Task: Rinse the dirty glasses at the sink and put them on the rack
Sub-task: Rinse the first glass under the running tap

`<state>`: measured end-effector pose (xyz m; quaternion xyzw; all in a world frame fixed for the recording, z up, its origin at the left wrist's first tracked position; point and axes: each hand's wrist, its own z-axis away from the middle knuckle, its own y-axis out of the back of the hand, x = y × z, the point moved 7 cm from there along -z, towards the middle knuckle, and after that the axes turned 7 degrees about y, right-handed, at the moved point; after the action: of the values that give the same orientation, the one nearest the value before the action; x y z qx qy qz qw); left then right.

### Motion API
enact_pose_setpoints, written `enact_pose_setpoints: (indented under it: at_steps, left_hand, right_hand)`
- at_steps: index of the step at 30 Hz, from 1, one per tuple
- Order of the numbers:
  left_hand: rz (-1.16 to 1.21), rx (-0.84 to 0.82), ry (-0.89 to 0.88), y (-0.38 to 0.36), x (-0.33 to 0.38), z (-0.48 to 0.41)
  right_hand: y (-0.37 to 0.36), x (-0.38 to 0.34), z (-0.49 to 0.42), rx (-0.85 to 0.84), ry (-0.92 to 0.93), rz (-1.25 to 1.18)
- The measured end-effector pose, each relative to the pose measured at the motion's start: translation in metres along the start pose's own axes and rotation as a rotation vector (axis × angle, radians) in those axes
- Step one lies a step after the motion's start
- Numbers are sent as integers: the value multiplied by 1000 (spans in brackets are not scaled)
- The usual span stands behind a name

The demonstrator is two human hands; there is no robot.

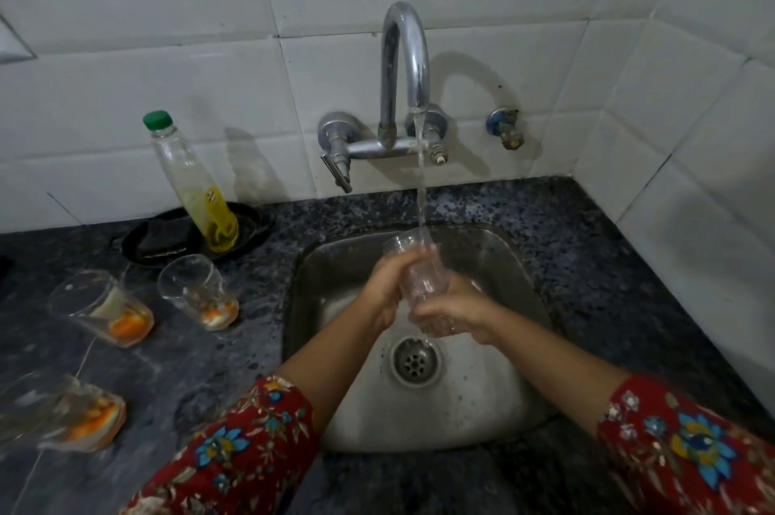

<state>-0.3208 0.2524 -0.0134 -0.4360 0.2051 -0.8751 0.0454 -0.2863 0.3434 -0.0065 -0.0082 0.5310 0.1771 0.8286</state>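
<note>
Glass (421,284) held over the sink (516,263), long axis tilted, mouth far and up under the tap stream (420,179). Left hand (388,290) fingers clasp its side; right hand (455,311) fingers clasp its base, nearer.

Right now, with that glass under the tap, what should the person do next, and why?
Probably tip the glass to pour out the water: both hands hold it in the stream, and three dirty glasses wait on the counter.
</note>
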Motion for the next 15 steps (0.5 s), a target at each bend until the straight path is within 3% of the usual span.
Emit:
enact_pose_setpoints:
  at_steps: [2,4,8,9,13,15]
  left_hand:
    - [41,-127,68,1,0,0]
    - [48,-177,67,1,-2,-4]
    - [-94,109,-87,0,7,-4]
    - [-137,112,-100,-1,11,-2]
    - [-105,-258,-3,-9,18,2]
    - [-52,-212,-17,-3,14,2]
  right_hand:
    - [-5,6,13,-282,-101,-162]
    - [-1,10,15,-339,-88,-216]
    - [14,10,-5,200,103,117]
    - [14,10,-6,207,122,101]
    - [0,9,9,-275,-18,-218]
    - [5,4,14,-360,-77,-266]
